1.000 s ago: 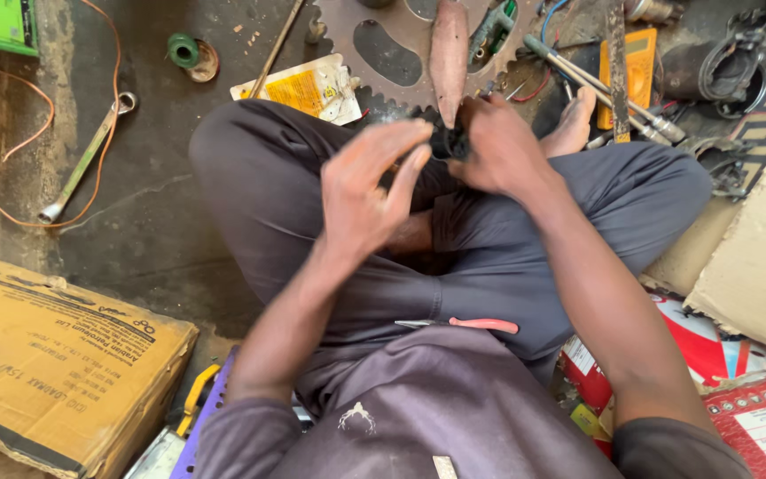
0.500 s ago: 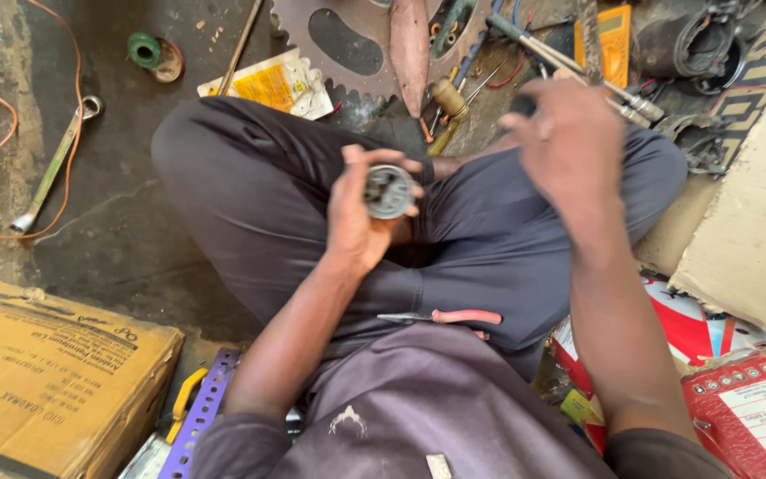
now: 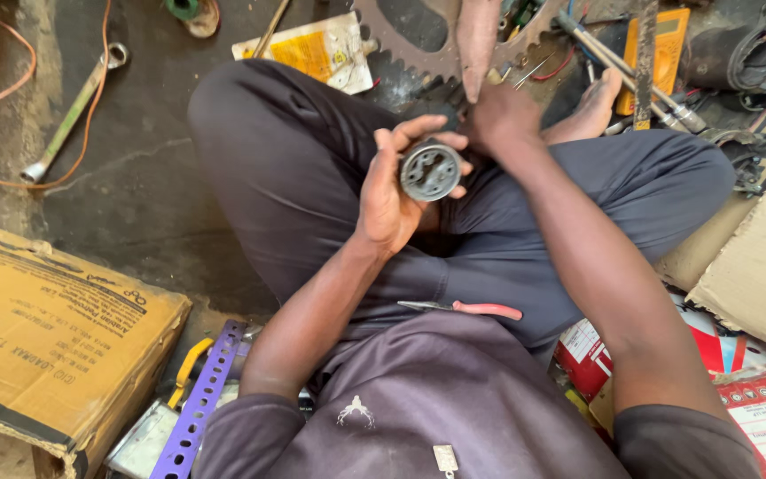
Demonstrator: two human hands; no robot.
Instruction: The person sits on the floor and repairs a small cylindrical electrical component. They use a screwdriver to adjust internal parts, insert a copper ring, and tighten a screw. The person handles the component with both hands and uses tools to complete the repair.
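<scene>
I sit cross-legged on a dark floor. My left hand point(image 3: 392, 191) grips a small round grey metal part point(image 3: 430, 170), its flat end with holes facing up. My right hand point(image 3: 500, 120) is just beyond it, over my lap near my bare foot point(image 3: 589, 111); its fingers are curled down and hidden, so I cannot see whether they hold anything. A large rusty sprocket point(image 3: 418, 44) lies on the floor right ahead of that hand. Red-handled pliers point(image 3: 467, 309) rest on my lap near my shirt.
A cardboard box point(image 3: 46, 328) stands at the lower left, with a purple perforated strip point(image 3: 201, 399) beside it. A long socket wrench point(image 3: 68, 115) and orange wire point(image 3: 11, 173) lie at the left. A yellow packet point(image 3: 316, 49), a yellow meter point(image 3: 667, 49), metal rods point(image 3: 618, 66) and red cartons point(image 3: 755, 399) crowd the rest.
My right hand has come down from the tools ahead to just beyond the round part. My left hand still holds the part, shifted slightly in view as my head moved.
</scene>
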